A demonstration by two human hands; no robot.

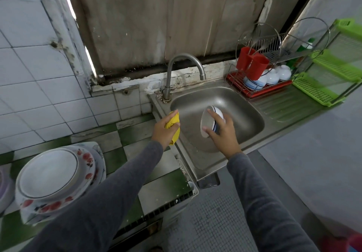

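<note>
Bowl (206,122), white with dark bands, perhaps blue.

Two hands, the left hand (163,132) and the right hand (223,132); one yellow cloth (173,122); one striped bowl (207,120); one sink (244,114); one tap (184,57); one stack of upturned plates (49,173) on the table (125,134), at least two, the full number hidden; one wire rack (274,41) bearing two red cups (257,65) and three groups of upturned bowls (272,76), the number in each unclear; one green shelf (337,65) of three tiers; one green bottle (305,45).
</note>
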